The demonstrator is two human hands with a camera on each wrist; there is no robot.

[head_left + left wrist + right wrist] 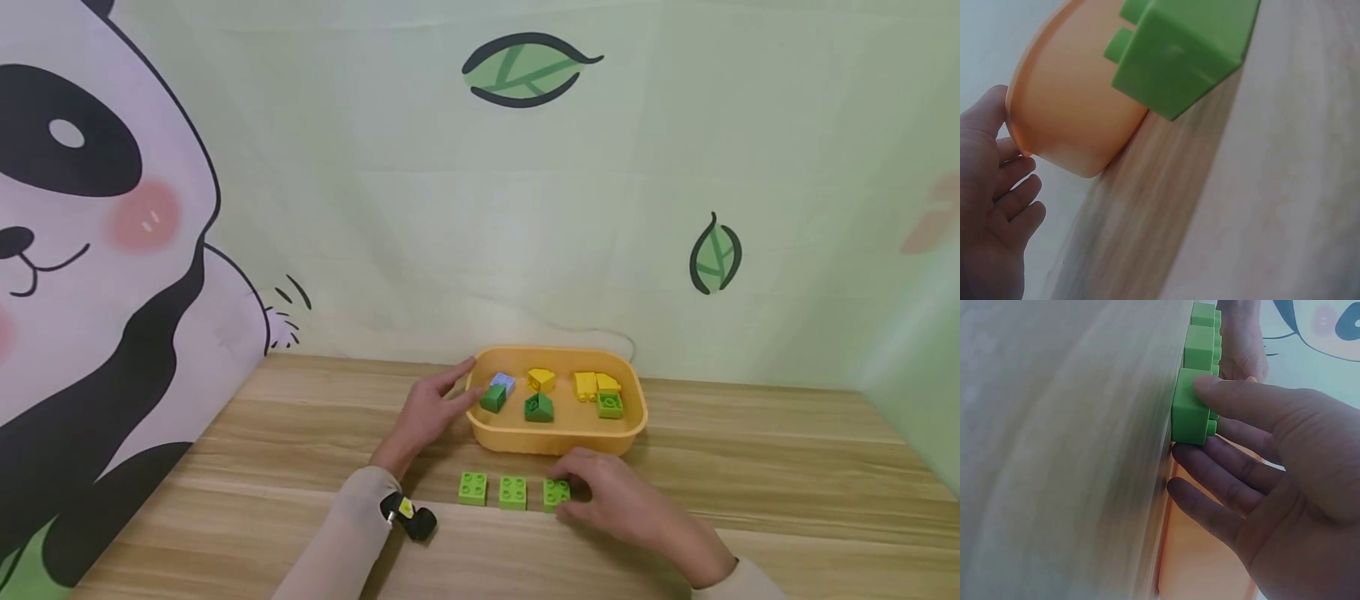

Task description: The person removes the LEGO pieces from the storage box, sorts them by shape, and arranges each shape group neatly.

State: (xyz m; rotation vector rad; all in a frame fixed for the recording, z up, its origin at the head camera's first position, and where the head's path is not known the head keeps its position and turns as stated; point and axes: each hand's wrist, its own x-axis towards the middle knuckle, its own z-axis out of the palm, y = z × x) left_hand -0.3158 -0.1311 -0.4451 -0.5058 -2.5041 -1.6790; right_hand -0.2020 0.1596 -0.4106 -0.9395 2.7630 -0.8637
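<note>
At the left end of a yellow-orange plastic tub (517, 442), my left hand (427, 412) holds the rim, thumb on the near side and a finger farther back. In the left wrist view, the left hand (991, 200) meets the tub's end with its other fingers loosely bent. My right hand (626, 500) pinches a light green building brick (555, 495), the rightmost of three standing in a row on the table. Its thumb lies on the brick's near side in the right wrist view; the far fingers are partly hidden. The middle brick (513, 493) and left brick (472, 488) stand studs up.
Inside the tub lie dark green bricks (538, 408), yellow bricks (585, 385), a light green brick (610, 406) and a blue-purple brick (503, 382). The wooden table (750, 467) meets a printed wall cloth (390, 250) behind the tub. A black device (411, 517) sits on my left wrist.
</note>
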